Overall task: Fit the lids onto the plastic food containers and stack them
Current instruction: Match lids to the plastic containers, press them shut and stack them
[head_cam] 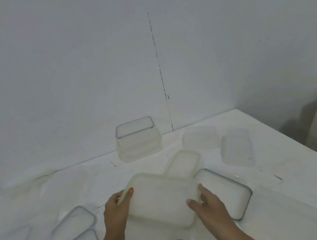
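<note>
Head camera looks down on our two hands working over the white desk (274,146). Our left hand (115,210) grips the left short edge of a pale, cloudy lid (162,197), thumb on top near its far-left corner and the other digits tucked underneath. Our right hand (207,202) clasps the opposite short edge, thumb pressed flat on the lid's top and fingers wrapped around its rim. The lid sits between both hands near the desk's near edge, tilted slightly. Whether a container lies beneath it we cannot tell. Just beyond it lies a smaller lid (183,162), and to its right a blue-rimmed lid (231,192). Two more blue-rimmed lids (75,232) overlap toward the near-left corner. At the far edge, against the wall, stands a stack of containers (138,141); two upturned containers (200,138) rest toward the far-right corner. No readable writing or labels anywhere.
</note>
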